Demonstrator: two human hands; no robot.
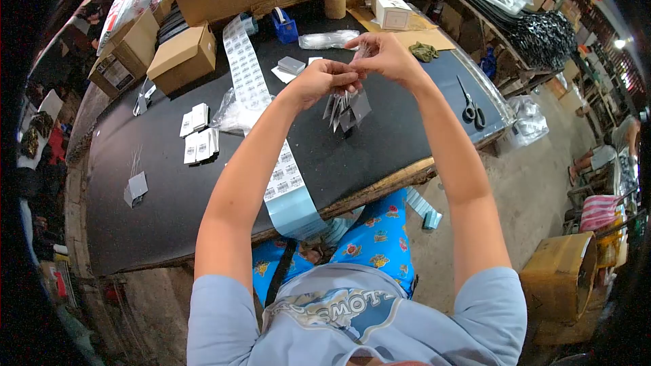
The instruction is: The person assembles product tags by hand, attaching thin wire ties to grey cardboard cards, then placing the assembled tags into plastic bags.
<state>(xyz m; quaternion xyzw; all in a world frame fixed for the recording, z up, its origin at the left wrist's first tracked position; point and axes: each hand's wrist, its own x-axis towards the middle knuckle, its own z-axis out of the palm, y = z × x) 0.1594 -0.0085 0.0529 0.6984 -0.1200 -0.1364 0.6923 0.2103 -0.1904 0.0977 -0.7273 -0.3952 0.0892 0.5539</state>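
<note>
A bunch of grey hang tags (348, 110) dangles below my two hands, over the black tabletop. My left hand (322, 83) is closed in a pinch at the top of the bunch, where thin strings seem to gather. Right beside it, fingertips almost touching, my right hand (388, 59) pinches the thin, clear strings of the same tags. The fingers hide the exact grip. Just behind my left hand lie a small grey stack of cards (291, 65) and some white cards. A clear plastic packet (329, 40) rests beyond the hands.
A label strip (247, 68) runs across the table and over its front edge. Scissors (469, 105) lie at right; white tag stacks (201, 146) and stringed grey tags (137, 186) at left. Cardboard boxes (182, 54), a blue tape dispenser (283, 26) and a cardboard roll (334, 0) stand behind.
</note>
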